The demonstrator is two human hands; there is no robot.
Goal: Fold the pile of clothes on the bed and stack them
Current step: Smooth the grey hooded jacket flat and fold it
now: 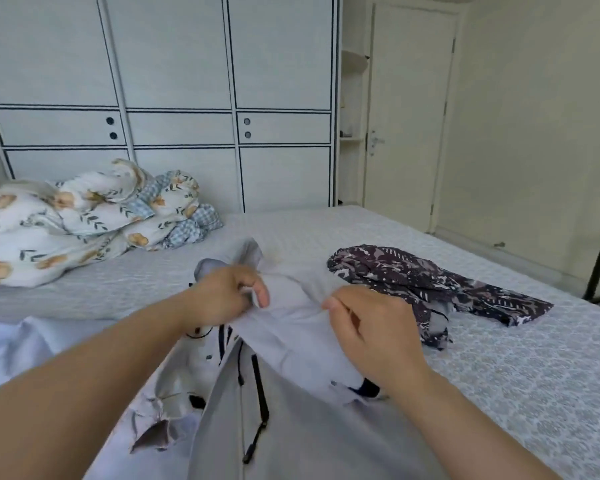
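On the near side of the bed (pixel 499 358), over its grey patterned cover, a pale grey garment (pixel 291 327) is held up between both hands. The left hand (pixel 227 292) has its fingers curled round a bunch of the cloth at the garment's far edge, thumb pressed over the fold; the right hand (pixel 371 327) pinches the cloth just to the right of it, fingers bent, thumb tip on the fabric. The garment is plain, soft and creased, and it sags between the two grips and falls toward the camera. Beneath it, on the bed's near edge, lies more light clothing (pixel 194 386) with black cords and dark trim, rumpled and partly covered by the held piece. To the right of the hands, on the bed, a dark patterned garment (pixel 426 282) lies spread and crumpled, touching the grey one's far side. At the bed's far left a floral quilt (pixel 80 216) is heaped. Beyond the bed stand a white wardrobe (pixel 174 81) and a closed door (pixel 409 109).
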